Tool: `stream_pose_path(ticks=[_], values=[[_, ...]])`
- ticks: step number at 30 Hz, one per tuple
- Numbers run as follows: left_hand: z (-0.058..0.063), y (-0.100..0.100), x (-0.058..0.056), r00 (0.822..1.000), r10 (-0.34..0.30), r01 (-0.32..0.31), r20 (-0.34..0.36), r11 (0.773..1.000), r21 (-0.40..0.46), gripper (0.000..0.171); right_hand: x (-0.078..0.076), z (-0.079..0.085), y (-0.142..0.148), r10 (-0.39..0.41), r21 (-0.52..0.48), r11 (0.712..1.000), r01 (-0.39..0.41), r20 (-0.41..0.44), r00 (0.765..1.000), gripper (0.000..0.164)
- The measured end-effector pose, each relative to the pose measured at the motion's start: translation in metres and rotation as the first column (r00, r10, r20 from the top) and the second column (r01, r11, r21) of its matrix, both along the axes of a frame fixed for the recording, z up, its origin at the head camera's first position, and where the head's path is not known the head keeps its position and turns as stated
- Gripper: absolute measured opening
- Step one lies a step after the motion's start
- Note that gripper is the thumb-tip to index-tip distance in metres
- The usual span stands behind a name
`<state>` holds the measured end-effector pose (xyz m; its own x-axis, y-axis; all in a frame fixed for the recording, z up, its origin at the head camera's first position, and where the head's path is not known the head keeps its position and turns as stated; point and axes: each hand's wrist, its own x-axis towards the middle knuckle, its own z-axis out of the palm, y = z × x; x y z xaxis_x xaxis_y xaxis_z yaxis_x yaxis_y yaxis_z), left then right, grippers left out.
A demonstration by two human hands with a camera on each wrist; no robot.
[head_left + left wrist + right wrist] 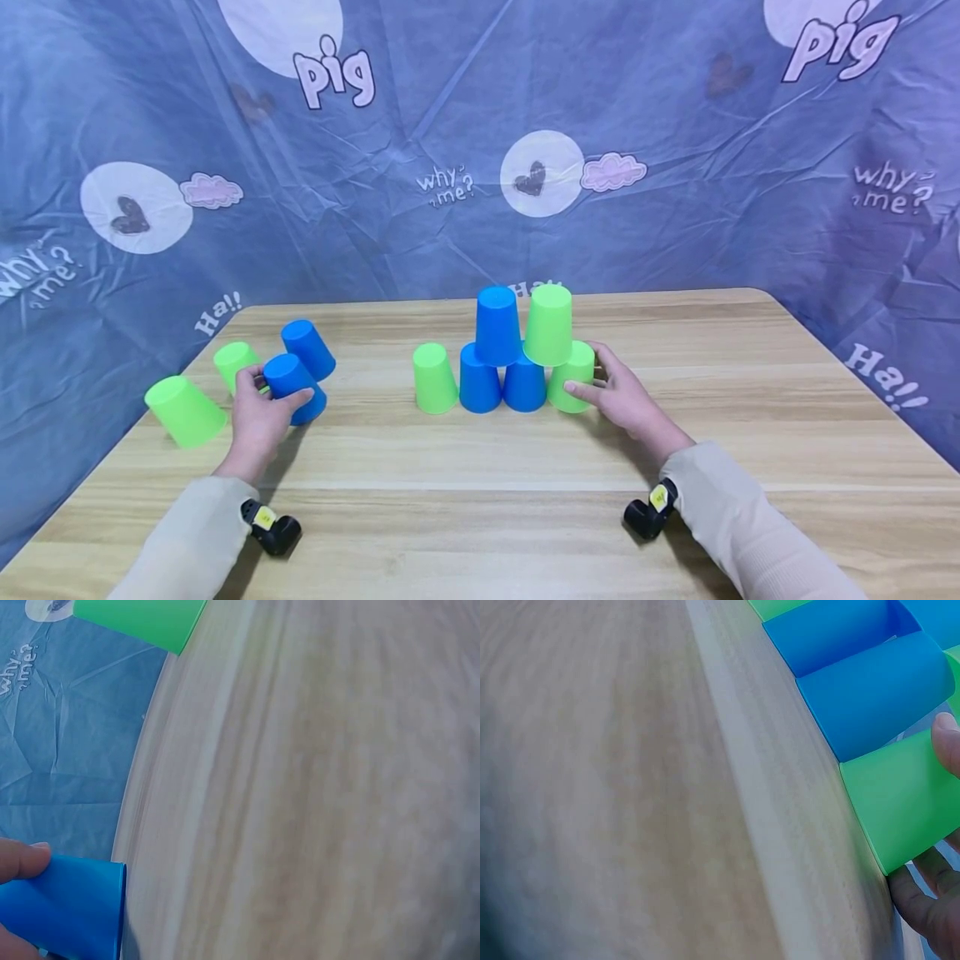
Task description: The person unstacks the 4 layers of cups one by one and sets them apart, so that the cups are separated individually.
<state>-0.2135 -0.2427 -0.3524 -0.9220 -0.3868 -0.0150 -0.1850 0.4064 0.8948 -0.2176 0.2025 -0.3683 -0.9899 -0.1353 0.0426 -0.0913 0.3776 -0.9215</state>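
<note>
My left hand (pixel 258 417) grips a blue cup (pixel 288 379) at the left of the table, thumb on its near side. In the left wrist view the thumb and a finger show against this blue cup (pixel 67 904). At the centre, upside-down cups form a row, with a blue cup (pixel 498 325) and a green cup (pixel 549 323) on top. My right hand (pixel 618 396) holds the green cup (pixel 572 383) at the row's right end, thumb in front and fingers round its far side. The right wrist view shows this green cup (pixel 900 799) beside a blue cup (pixel 877 694).
A green cup (pixel 435 379) stands at the row's left end, beside two lower blue cups (pixel 480 383). Near my left hand are another blue cup (pixel 309 348) and two green cups (pixel 186 412). A printed blue cloth (pixel 420 233) hangs behind the wooden table (pixel 465 517).
</note>
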Motion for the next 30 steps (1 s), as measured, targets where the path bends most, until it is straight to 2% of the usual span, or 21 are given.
stream_pose_path(ticks=[16, 25, 30], values=[[0.0002, 0.0007, 0.0009, 1.0, 0.005, -0.004, -0.013, 0.999, 0.051, 0.08, -0.0015, -0.0017, 0.0007, -0.001, -0.01, 1.0, 0.001, -0.009, 1.0, 0.065], [0.0009, 0.0, 0.0024, 1.0, -0.007, 0.007, -0.004, 0.999, 0.041, 0.081, -0.0008, -0.0006, 0.0006, 0.002, -0.01, 1.0, -0.002, -0.005, 1.0, 0.066], [0.0025, -0.0005, 0.0027, 1.0, -0.004, 0.005, -0.027, 1.0, 0.028, 0.078, -0.0006, -0.0008, 0.0007, -0.001, -0.015, 1.0, 0.001, 0.0, 1.0, 0.066]])
